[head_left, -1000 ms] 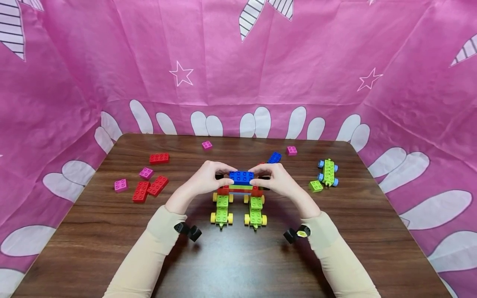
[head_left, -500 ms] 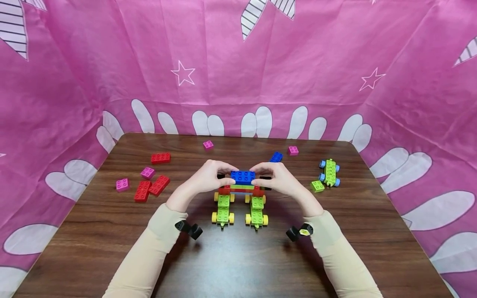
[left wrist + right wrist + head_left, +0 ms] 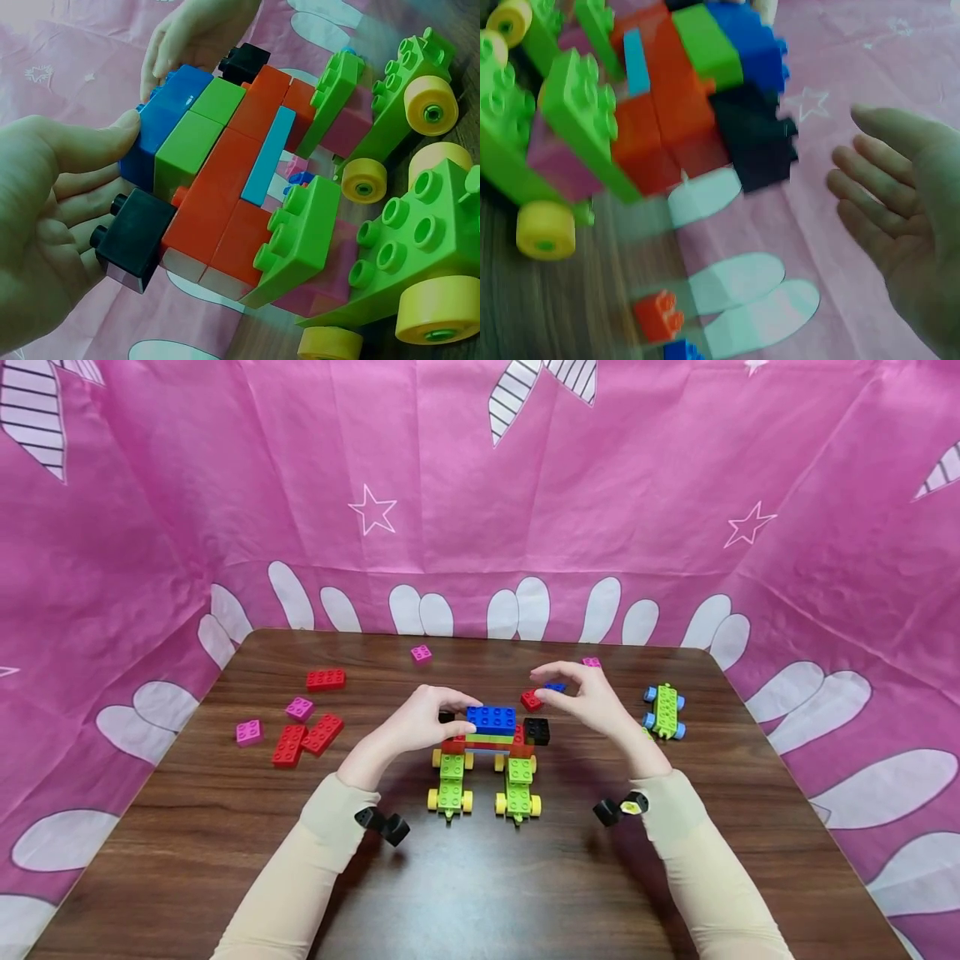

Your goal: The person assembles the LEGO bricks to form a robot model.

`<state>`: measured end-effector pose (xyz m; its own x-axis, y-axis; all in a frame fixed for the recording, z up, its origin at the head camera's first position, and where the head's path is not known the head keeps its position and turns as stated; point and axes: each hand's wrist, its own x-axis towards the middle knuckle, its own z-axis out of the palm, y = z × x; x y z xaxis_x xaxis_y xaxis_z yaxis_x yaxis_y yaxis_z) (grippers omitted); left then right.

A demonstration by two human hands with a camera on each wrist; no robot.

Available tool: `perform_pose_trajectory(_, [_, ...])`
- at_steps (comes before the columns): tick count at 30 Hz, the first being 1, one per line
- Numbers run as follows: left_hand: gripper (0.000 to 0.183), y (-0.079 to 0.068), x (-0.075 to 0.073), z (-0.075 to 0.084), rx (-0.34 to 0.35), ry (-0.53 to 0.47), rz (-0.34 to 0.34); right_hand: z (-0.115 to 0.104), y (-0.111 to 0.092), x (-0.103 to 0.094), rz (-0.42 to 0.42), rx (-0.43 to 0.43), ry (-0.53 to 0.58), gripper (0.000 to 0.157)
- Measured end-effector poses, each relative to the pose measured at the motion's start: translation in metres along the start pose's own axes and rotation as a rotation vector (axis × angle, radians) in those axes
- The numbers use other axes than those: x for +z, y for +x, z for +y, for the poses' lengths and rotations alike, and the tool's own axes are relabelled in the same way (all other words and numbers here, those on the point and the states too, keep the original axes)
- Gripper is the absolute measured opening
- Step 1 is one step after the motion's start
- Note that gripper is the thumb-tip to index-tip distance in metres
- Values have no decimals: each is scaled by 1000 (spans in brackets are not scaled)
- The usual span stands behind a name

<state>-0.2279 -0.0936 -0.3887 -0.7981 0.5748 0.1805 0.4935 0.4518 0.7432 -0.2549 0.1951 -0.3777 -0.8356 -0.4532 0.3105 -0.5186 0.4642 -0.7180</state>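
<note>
A toy brick build stands at mid-table on two green wheeled bases (image 3: 450, 793) with yellow wheels. Above them come pink and green bricks, red bricks (image 3: 206, 187), a light blue piece (image 3: 268, 157) and a green layer (image 3: 187, 146). The blue brick (image 3: 491, 720) tops it, and black bricks (image 3: 536, 731) stick out at both sides. My left hand (image 3: 420, 720) pinches the left end of the blue brick, thumb at its near side in the left wrist view. My right hand (image 3: 588, 697) is apart from the build, fingers spread and holding nothing.
Red bricks (image 3: 322, 734) and pink bricks (image 3: 249, 732) lie at left, with another pink brick (image 3: 422, 653) at the back. Behind the build are a small red brick (image 3: 531, 700) and a blue brick (image 3: 682, 350). A green car base with blue wheels (image 3: 665, 712) stands at right.
My right hand has let go of the blue brick's right end and moved right and slightly back, uncovering the right black brick. My left hand stays on the blue brick.
</note>
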Motion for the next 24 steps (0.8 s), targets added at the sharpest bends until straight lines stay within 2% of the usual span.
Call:
perform_pose_trajectory(4, [32,-1,1,-1,5,-8,6,17,5,-6,97,-4,-62,28])
perform_pose_trajectory(8, [32,-1,1,-2,7,-7,11,37,8,-9,125,32,-68,28])
perform_pose_trajectory(17, [32,-2,1,-2,15,-11,11,79,16,-13,55,116,-93,31])
perform_pose_trajectory(24, [32,-2,2,-3,16,-1,12,97,20,-13,-20,148,-151,40])
